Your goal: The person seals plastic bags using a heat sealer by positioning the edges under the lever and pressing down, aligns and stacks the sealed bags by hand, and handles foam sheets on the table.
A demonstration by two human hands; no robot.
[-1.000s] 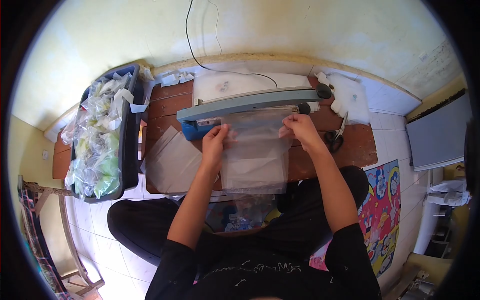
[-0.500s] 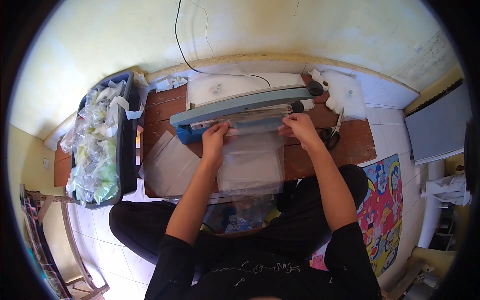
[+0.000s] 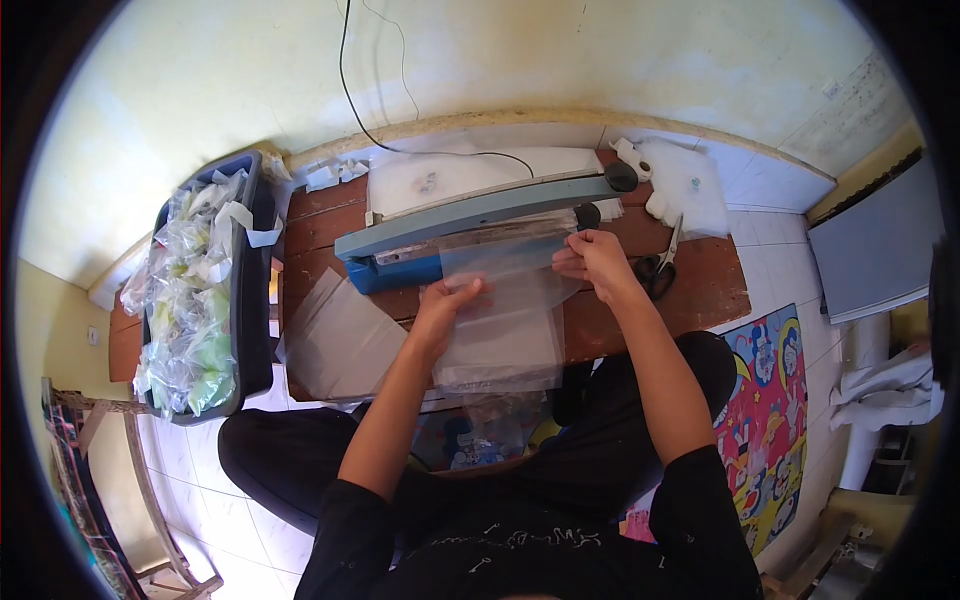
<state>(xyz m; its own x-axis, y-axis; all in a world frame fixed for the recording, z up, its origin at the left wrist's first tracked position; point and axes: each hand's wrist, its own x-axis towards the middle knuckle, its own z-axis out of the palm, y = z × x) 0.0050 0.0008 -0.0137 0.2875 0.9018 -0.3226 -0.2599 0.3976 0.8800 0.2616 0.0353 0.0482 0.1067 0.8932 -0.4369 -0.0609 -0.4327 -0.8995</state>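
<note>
A clear plastic bag [image 3: 510, 258] reaches up to the jaw of a blue-grey impulse sealer [image 3: 480, 208], whose long arm is raised slightly above the base. My left hand [image 3: 438, 315] holds the bag's left side, thumb laid over the film; its other fingers are partly hidden. At the bag's right edge, my right hand [image 3: 597, 262] pinches the film with fingers bent together, close to the sealer's black round end. Beneath this bag lies a stack of clear bags [image 3: 505, 345] at the table's front. More flat bags [image 3: 343, 335] fan out to the left.
Black-handled scissors [image 3: 657, 272] lie right of the sealer on the brown wooden table [image 3: 700, 295]. A dark bin [image 3: 262, 330] full of crumpled plastic stands left. White packs [image 3: 690, 190] rest at the back right. A black cable [image 3: 350, 95] hangs down the wall.
My left hand has slid down and slightly right along the bag, away from its upper left corner. The bag sits closer in at the sealer jaw. My right hand has barely moved.
</note>
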